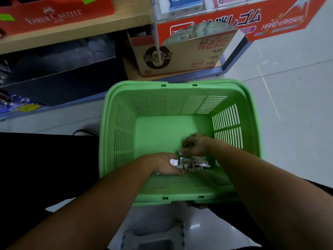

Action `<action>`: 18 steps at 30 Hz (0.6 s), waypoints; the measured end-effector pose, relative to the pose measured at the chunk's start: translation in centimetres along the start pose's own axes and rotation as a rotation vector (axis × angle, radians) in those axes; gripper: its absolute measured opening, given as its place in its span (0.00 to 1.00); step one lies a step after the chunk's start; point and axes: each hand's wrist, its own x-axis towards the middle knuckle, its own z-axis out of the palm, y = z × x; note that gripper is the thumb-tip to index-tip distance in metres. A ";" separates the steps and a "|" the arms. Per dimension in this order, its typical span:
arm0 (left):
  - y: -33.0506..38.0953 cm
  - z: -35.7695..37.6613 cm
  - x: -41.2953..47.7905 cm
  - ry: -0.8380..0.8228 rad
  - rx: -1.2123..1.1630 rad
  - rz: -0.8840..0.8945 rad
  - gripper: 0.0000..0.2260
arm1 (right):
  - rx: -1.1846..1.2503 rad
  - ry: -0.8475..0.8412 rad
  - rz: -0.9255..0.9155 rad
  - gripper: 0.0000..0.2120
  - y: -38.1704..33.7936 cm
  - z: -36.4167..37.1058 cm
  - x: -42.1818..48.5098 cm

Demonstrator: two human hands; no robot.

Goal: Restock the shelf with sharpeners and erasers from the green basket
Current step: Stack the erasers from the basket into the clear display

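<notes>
The green basket stands on the floor in front of me, with both my hands down inside it. A small heap of wrapped white erasers lies near its front wall. My left hand holds the left end of the heap, fingers curled around several pieces. My right hand is bent over the heap's far side, its fingertips pinching at the packets. The rest of the basket floor is bare green plastic. Above, the shelf carries a red eraser display.
A cardboard box sits under the shelf just behind the basket. A dark box fills the lower shelf at left. White tiled floor spreads to the right. A grey stool is below me.
</notes>
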 end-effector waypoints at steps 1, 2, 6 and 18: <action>0.1 -0.2 -0.2 -0.008 0.009 -0.005 0.30 | 0.025 -0.002 0.006 0.28 0.2 0.0 -0.1; 0.0 -0.4 -0.3 -0.017 0.021 -0.016 0.34 | 0.043 -0.002 0.007 0.27 0.2 0.0 -0.1; -0.4 -0.6 -0.3 -0.004 0.037 -0.045 0.36 | 0.138 0.054 0.018 0.23 0.3 0.0 -0.3; -0.5 -0.4 -1.6 0.031 -0.071 -0.075 0.29 | 0.164 -0.117 0.050 0.41 0.7 -0.7 -0.8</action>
